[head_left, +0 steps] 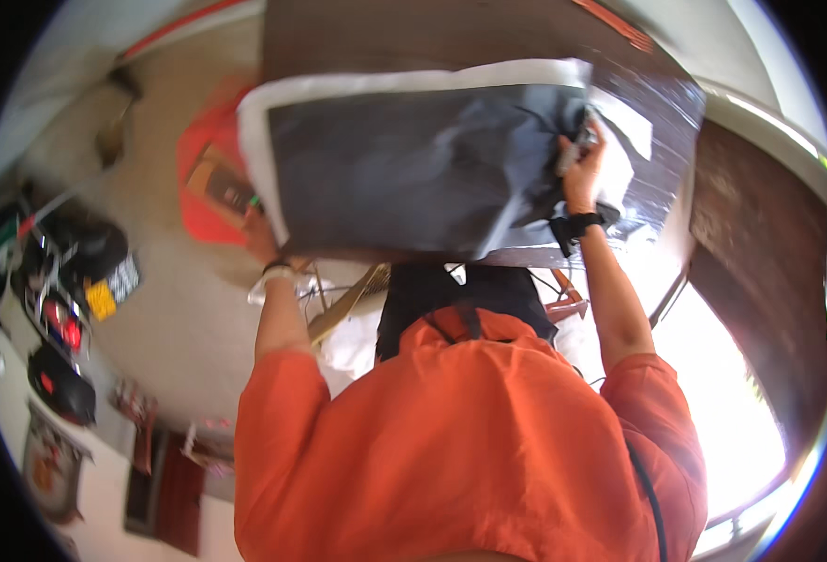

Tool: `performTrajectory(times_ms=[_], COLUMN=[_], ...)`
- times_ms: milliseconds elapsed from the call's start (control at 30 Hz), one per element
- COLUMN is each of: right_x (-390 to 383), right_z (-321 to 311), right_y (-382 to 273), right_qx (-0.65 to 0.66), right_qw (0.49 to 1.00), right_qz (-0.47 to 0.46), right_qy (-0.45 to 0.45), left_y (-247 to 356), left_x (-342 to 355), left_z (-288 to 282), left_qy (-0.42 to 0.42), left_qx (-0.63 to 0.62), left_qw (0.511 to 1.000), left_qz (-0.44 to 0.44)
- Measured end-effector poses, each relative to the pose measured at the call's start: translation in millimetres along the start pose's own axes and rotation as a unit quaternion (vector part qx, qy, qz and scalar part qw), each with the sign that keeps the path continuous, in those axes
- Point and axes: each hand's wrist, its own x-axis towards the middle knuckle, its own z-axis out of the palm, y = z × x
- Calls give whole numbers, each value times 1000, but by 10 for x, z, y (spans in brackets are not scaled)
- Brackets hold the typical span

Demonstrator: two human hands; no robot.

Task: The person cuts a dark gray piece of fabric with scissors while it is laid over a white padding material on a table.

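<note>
We're apparently spreading sheet (395, 169) | right hand (584, 171): curled round grey thing (578, 143) | left hand (260, 236): grip, can't tell | next likely needs creases smoothed

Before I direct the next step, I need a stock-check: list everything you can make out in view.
Table: 1, dark brown, top centre
Bordered sheet: 1, dark grey with white edging, over the table
Small object: 1, greyish, in the right hand; kind unclear
Red object: 1, red, left of the table; kind unclear
Boxy item: 1, brown, against the red object
Motorbike: at least 1, mostly black, far left
Panel: 1, brown, right
Shirt: 1, orange, lower centre
Wristband: 1, black, right wrist
Left hand: 1, bare, by the sheet's lower left corner
Right hand: 1, bare, sheet's right edge
</note>
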Motion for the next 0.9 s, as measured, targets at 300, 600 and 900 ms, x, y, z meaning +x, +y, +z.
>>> performTrajectory(times_ms=[300,600,900], right_x=[-73,-99,-91], right_z=[-300,-273,-274], right_y=[2,30,15], right_qx=[-116,-147,-150], right_qw=[988,983,984], right_qz=[-9,-32,-23], right_qy=[101,101,96], left_y=[192,461,223], left_x=[14,-78,-71], left_z=[313,65,337], left_qy=[-144,-98,-178], left_qx=[41,70,344], left_qw=[961,993,922], left_qz=[-231,12,-11])
